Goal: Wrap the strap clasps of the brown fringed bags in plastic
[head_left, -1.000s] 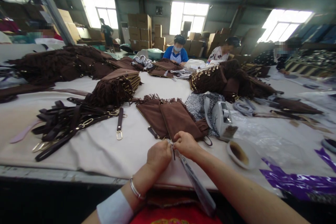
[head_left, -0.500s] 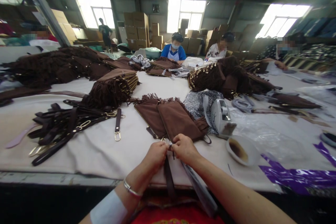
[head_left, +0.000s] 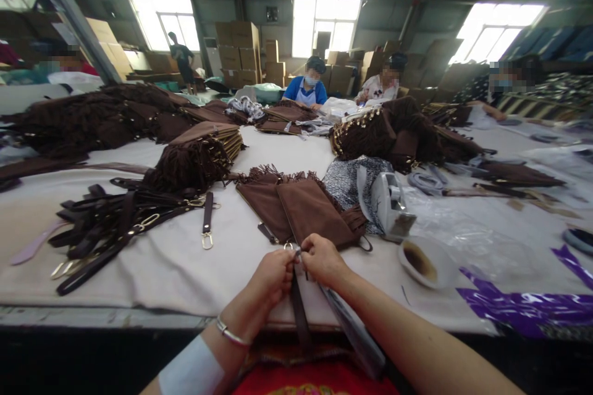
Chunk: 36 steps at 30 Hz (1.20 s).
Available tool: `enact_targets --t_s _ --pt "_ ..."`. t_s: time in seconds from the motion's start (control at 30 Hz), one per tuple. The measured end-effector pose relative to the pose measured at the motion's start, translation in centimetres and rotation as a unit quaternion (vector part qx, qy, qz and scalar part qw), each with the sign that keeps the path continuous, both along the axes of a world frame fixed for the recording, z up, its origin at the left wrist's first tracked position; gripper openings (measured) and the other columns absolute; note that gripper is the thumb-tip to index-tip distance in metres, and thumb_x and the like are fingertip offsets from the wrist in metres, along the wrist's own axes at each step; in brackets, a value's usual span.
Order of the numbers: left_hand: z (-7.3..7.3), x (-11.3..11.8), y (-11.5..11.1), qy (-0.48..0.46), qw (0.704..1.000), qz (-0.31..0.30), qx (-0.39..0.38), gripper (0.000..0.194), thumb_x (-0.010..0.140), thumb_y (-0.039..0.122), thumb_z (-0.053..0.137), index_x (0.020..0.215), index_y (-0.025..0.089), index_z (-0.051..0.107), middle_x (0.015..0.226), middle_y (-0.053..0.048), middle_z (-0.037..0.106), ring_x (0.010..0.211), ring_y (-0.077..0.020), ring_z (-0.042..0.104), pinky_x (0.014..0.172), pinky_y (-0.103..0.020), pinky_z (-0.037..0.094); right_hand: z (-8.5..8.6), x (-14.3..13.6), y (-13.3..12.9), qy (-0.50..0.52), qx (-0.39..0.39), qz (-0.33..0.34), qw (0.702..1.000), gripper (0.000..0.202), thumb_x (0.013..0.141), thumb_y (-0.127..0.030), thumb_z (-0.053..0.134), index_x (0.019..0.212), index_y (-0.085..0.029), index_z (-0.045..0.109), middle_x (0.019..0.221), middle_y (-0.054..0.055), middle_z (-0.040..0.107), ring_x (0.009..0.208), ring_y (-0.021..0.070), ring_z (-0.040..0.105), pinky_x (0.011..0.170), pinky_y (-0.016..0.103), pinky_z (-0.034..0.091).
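Note:
My left hand (head_left: 273, 274) and my right hand (head_left: 324, 260) meet at the table's front, both with fingers pinched. A dark brown strap (head_left: 299, 311) hangs down from the left fingers, with a gold clasp (head_left: 288, 246) beside their tips. Between the two sets of fingertips shows a tiny pale bit, too small to name; what the right fingers pinch is hidden. A greyish strip (head_left: 354, 327) runs down below my right wrist. Just beyond the hands lie two overlapping brown fringed pouches (head_left: 312, 210), the left one with a zip pull.
Left are a pile of dark straps (head_left: 111, 222), a single short strap (head_left: 208, 216) and a stack of pouches (head_left: 197, 154). Right stand a tape dispenser (head_left: 393, 207), a white bowl (head_left: 424, 264) and purple plastic (head_left: 523, 308). Co-workers sit across the table.
The left fingers have curled a little more and sit slightly apart from the right fingertips. Pouches and straps on the table stay put; the view has shifted slightly.

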State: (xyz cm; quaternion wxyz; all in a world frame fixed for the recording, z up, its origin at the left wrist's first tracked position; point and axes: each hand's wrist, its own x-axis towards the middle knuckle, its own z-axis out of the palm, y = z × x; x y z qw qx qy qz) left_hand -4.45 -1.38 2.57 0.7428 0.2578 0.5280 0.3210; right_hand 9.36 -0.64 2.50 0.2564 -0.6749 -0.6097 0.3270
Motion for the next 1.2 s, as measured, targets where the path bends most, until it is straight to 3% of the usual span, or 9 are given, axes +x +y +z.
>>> enact_targets --t_s 0.23,0.43,0.53,0.73,0.9,0.97,1.07,1.13,1.2 --pt "-0.1 -1.0 1.5 -0.061 0.992 -0.035 -0.102 0.026 0.089 0.030 0.044 0.068 0.016 0.048 0.046 0.011 0.024 0.032 -0.0022 0.017 0.035 -0.014 0.008 2.0 2.8 0.1 -0.094 0.139 0.113 0.979 0.017 0.083 -0.021 0.060 0.097 -0.021 0.068 0.075 0.001 0.067 0.071 0.0148 0.061 0.067 0.024 0.041" --pt "0.6 -1.4 1.7 -0.124 0.981 -0.044 -0.144 0.026 0.090 0.025 0.040 0.066 0.018 0.042 0.046 0.010 0.026 0.032 -0.0025 0.018 0.033 -0.013 0.010 3.4 2.0 1.2 -0.234 0.235 0.296 0.896 0.017 0.088 -0.025 0.059 0.099 -0.027 0.071 0.093 0.002 0.065 0.086 0.0166 0.057 0.073 0.027 0.037" --pt "0.8 -1.6 1.8 -0.153 0.975 -0.044 -0.156 0.028 0.091 0.023 0.039 0.063 0.019 0.037 0.045 0.011 0.023 0.031 -0.0026 0.017 0.033 -0.012 0.012 2.6 1.1 1.1 -0.282 0.267 0.304 0.870 0.013 0.089 -0.028 0.058 0.092 -0.024 0.070 0.089 0.003 0.064 0.087 0.0188 0.053 0.076 0.031 0.033" --pt "0.6 -1.3 2.0 -0.167 0.971 -0.044 -0.165 0.032 0.092 0.025 0.034 0.061 0.021 0.031 0.044 0.012 0.018 0.031 -0.0030 0.014 0.032 -0.012 0.011 0.9 0.0 0.9 -0.328 0.315 0.246 0.856 0.016 0.089 -0.025 0.055 0.077 -0.019 0.063 0.082 0.006 0.060 0.080 0.0202 0.047 0.073 0.033 0.029" --pt "0.9 -0.3 1.6 -0.138 0.975 -0.079 -0.158 0.035 0.092 0.026 0.034 0.058 0.020 0.031 0.044 0.010 0.021 0.033 -0.0031 0.015 0.034 -0.014 0.011 0.8 -0.4 1.4 -0.339 0.266 0.252 0.867 0.014 0.087 -0.026 0.054 0.080 -0.017 0.063 0.083 0.008 0.060 0.079 0.0214 0.048 0.073 0.034 0.031" --pt "1.0 -0.1 1.3 -0.118 0.979 -0.083 -0.141 0.035 0.092 0.027 0.035 0.057 0.020 0.034 0.046 0.010 0.024 0.034 -0.0032 0.016 0.035 -0.014 0.011 1.1 0.0 1.3 -0.331 0.244 0.254 0.876 0.015 0.084 -0.024 0.057 0.094 -0.016 0.064 0.089 0.009 0.062 0.083 0.0223 0.051 0.076 0.034 0.034" --pt "0.5 0.0 0.6 -0.080 0.990 -0.063 -0.100 0.030 0.089 0.031 0.045 0.063 0.018 0.044 0.048 0.010 0.028 0.036 -0.0036 0.017 0.037 -0.016 0.010 1.6 1.4 0.6 -0.268 0.243 0.267 0.893 0.049 0.078 -0.020 0.061 0.127 -0.016 0.054 0.113 0.012 0.061 0.099 0.0243 0.054 0.084 0.035 0.038" --pt "0.0 0.1 0.0 -0.033 0.998 -0.045 -0.041 0.024 0.086 0.031 0.053 0.067 0.018 0.049 0.051 0.009 0.031 0.039 -0.0051 0.021 0.039 -0.017 0.011 1.9 2.5 -0.3 -0.192 0.241 0.244 0.919 0.050 0.079 -0.020 0.061 0.128 -0.019 0.054 0.120 0.012 0.060 0.105 0.0242 0.055 0.088 0.035 0.040" --pt "-0.4 0.5 -0.8 0.067 0.992 -0.041 0.094 0.021 0.083 0.028 0.059 0.066 0.019 0.051 0.054 0.006 0.038 0.046 -0.0081 0.031 0.044 -0.018 0.020 2.0 3.4 -1.4 -0.113 0.210 0.176 0.955 0.026 0.083 -0.022 0.057 0.108 -0.018 0.064 0.106 0.010 0.066 0.096 0.0223 0.059 0.085 0.033 0.043"
